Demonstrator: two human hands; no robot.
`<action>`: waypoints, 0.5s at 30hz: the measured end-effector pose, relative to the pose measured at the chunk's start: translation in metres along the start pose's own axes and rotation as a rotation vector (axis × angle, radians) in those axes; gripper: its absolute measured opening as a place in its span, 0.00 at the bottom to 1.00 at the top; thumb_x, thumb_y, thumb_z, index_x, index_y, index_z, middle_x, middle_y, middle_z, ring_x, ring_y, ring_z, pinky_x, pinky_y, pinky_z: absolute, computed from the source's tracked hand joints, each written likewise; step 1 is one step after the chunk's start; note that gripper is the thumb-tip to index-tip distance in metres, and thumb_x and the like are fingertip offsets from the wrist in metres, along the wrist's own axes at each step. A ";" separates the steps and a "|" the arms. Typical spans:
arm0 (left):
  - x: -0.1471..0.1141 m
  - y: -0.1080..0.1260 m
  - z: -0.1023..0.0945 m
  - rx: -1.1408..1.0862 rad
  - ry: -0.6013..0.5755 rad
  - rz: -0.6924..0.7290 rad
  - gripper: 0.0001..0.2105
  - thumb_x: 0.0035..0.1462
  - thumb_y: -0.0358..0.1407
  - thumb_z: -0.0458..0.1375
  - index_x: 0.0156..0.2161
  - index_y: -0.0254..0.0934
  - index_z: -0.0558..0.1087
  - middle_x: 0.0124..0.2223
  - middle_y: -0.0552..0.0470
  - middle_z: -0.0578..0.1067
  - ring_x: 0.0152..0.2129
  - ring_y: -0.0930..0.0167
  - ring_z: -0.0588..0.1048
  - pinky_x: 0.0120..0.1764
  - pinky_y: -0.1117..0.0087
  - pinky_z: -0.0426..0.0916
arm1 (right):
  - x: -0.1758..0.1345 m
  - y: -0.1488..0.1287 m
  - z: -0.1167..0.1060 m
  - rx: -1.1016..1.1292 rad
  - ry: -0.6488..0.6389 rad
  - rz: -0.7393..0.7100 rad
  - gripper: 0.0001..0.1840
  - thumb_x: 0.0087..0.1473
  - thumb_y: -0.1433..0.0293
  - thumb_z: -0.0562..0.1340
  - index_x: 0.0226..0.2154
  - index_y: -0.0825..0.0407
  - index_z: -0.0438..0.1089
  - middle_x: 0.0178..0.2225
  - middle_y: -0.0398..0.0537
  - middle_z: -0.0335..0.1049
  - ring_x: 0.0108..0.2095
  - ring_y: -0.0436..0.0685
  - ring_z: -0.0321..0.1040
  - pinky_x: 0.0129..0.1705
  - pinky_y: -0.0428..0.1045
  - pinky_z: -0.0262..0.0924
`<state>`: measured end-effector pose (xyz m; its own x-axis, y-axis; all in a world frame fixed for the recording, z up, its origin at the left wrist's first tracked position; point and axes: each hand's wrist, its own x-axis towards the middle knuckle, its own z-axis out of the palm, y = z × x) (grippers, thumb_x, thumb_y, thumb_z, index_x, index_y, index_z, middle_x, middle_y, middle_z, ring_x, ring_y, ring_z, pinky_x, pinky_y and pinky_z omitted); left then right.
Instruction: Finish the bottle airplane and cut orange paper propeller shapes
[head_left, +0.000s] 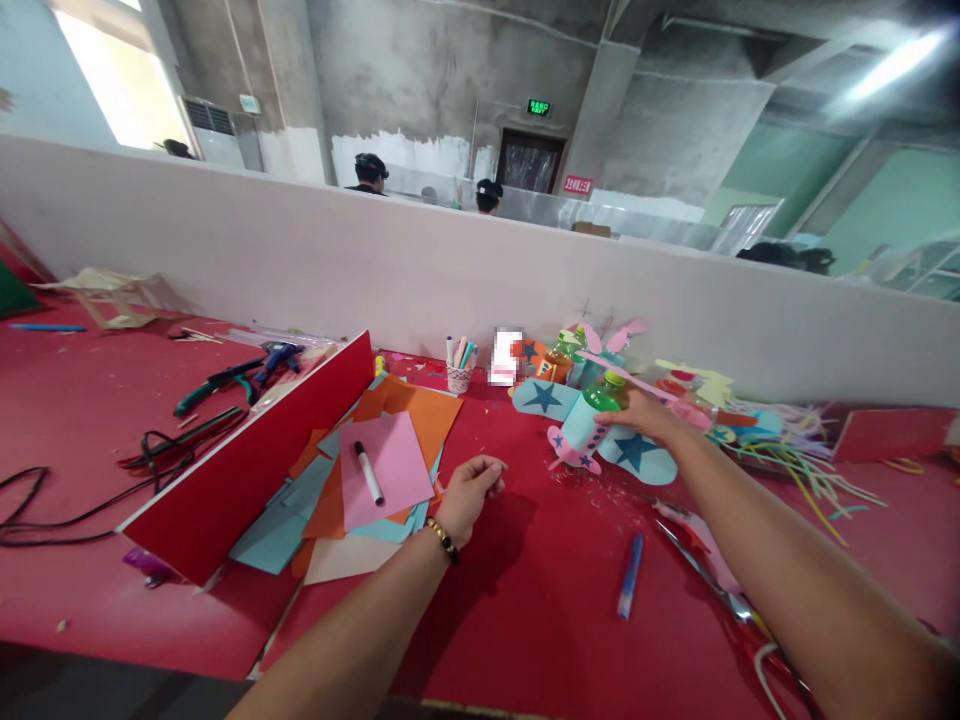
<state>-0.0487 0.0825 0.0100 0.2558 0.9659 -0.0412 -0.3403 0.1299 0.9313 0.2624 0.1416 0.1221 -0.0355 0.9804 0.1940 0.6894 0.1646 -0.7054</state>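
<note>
My right hand is wrapped round a plastic bottle near the back of the red table. The bottle has a green top and a light blue paper wrap. Blue paper wings with dark stars stick out from both sides, and pink paper pieces are at its base. My left hand is over the table with its fingers curled together and nothing visible in them. To its left lies a pink paper sheet with a black-and-white marker on top.
More decorated bottles stand behind, beside a patterned pen cup. A red divider board bounds the left; glue guns lie beyond it. Scissors and a blue pen lie at right, near thin colourful strips. A white partition runs behind.
</note>
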 end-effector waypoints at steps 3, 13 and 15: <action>0.000 -0.001 0.000 -0.004 0.016 0.001 0.13 0.48 0.43 0.60 0.32 0.33 0.71 0.23 0.55 0.68 0.21 0.78 0.64 0.27 0.75 0.57 | -0.008 -0.012 0.003 0.186 -0.091 -0.004 0.32 0.37 0.63 0.71 0.48 0.47 0.67 0.46 0.46 0.73 0.45 0.62 0.70 0.47 0.54 0.65; 0.000 -0.001 -0.001 -0.005 0.054 -0.017 0.15 0.43 0.41 0.64 0.35 0.34 0.73 0.32 0.53 0.71 0.28 0.75 0.68 0.31 0.74 0.63 | -0.008 -0.025 0.004 0.059 -0.045 -0.049 0.35 0.34 0.62 0.72 0.49 0.46 0.66 0.46 0.47 0.72 0.47 0.65 0.68 0.49 0.56 0.64; 0.000 -0.001 -0.001 -0.003 0.054 -0.014 0.14 0.43 0.41 0.64 0.35 0.34 0.73 0.32 0.53 0.71 0.28 0.75 0.68 0.31 0.74 0.62 | -0.002 -0.017 0.002 -0.049 0.048 -0.011 0.36 0.32 0.61 0.72 0.47 0.47 0.67 0.45 0.49 0.73 0.47 0.66 0.68 0.49 0.58 0.63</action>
<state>-0.0495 0.0825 0.0085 0.2109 0.9747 -0.0739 -0.3399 0.1440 0.9294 0.2489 0.1372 0.1325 -0.0091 0.9721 0.2346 0.7235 0.1683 -0.6695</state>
